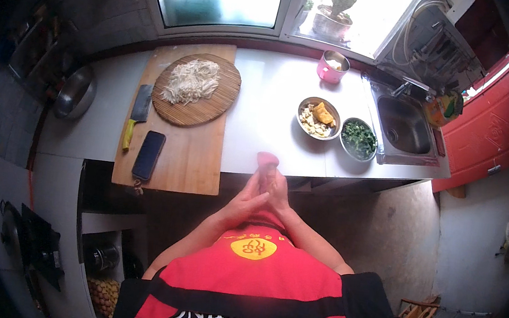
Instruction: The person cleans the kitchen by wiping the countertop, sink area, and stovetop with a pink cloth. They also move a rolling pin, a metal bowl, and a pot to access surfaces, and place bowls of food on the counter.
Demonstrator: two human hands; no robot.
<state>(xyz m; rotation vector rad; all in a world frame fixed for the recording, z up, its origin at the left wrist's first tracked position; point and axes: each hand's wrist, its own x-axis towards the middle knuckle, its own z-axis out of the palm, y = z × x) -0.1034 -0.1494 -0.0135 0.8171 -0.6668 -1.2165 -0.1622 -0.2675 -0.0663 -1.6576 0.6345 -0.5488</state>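
Note:
My left hand [250, 196] and my right hand [278, 192] are pressed together in front of my body, just short of the counter's front edge. Between them is bunched red cloth, and its end [267, 159] sticks out past the fingers. It seems to be part of the red apron [250, 273] I wear, which bears writing and a yellow emblem. The fingertips are partly blurred. Left of my hands, a wooden cutting board [194, 162] carries a round slatted board [194, 115] with a pile of white shreds [193, 81].
A cleaver [141, 103] and a smartphone [148, 155] lie on the cutting board. To the right stand a bowl of chopped food [316, 124], a bowl of chopped greens [358, 139], a pink mug [332, 70] and a sink [405, 125]. A metal basin [76, 93] is far left.

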